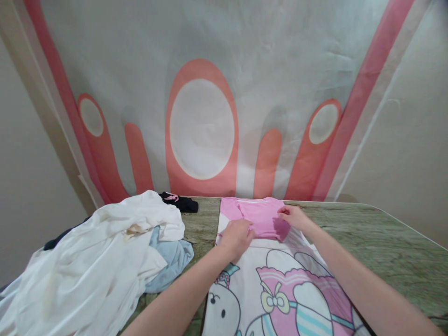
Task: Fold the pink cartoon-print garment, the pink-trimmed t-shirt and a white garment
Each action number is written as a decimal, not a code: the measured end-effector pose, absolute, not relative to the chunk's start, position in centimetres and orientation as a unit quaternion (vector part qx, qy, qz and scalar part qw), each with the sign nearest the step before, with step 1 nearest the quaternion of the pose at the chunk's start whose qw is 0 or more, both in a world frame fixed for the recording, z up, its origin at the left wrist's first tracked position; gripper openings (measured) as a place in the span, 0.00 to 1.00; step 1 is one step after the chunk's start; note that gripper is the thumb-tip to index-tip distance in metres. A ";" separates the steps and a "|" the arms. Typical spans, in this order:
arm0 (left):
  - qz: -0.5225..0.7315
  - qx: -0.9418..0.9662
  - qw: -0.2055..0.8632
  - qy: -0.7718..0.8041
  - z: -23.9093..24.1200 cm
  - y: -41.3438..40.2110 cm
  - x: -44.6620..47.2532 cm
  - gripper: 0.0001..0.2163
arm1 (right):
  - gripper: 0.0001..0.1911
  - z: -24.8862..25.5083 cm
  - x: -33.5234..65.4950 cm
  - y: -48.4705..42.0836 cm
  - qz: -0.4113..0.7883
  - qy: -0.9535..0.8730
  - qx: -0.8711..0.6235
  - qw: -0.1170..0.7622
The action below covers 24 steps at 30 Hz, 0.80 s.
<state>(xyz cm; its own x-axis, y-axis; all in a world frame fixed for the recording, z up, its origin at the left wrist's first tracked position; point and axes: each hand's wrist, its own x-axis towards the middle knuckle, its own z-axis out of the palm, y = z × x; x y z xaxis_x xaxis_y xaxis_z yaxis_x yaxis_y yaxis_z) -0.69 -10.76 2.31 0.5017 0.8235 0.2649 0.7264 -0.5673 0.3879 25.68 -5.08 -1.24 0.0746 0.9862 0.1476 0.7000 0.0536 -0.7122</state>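
A long white shirt (252,266) with a pink upper part and cartoon print lies flat before me, its top end at the far side of the table. A layer of pink cloth (261,217) is folded over near that end. On its left, my left hand (237,238) is closed, with the fingertips pinching the near edge of the pink cloth. My right hand (293,217) has thumb and fingers pinched together at the right edge of the pink part. The fingers of my left hand are partly hidden by the back of the hand.
A large heap of white clothes (101,252) covers the left of the wood-patterned table (381,252). A light blue garment (173,261) sticks out from under it, and a black garment (184,204) lies behind. A wall with a grey and coral printed sheet (201,186) stands beyond the table's far edge.
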 end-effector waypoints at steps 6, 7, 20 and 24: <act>0.268 0.737 0.160 0.600 3.2 -2.5 -4.8 0.20 | 0.15 -0.7 30.1 -1.2 0.166 -0.542 -0.751 0.338; 0.271 0.718 0.169 0.619 3.2 -1.3 -5.4 0.21 | 0.17 -0.6 30.4 -0.7 0.163 -0.531 -0.760 0.336; 0.258 0.572 0.432 0.648 1.4 5.8 -4.1 0.14 | 0.10 -0.2 28.2 3.6 0.289 -0.482 -0.770 0.303; 0.277 0.531 0.516 0.612 1.5 6.5 -3.3 0.14 | 0.11 0.1 28.4 3.4 0.358 -0.469 -0.741 0.320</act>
<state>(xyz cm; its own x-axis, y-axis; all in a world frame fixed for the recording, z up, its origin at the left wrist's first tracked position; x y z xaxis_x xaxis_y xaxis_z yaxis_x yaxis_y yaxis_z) -3.29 6.51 1.49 0.0973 0.9363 -0.3375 0.3645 0.2820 0.8875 28.38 3.41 0.06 0.3035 0.9248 -0.2295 0.4670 -0.3543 -0.8102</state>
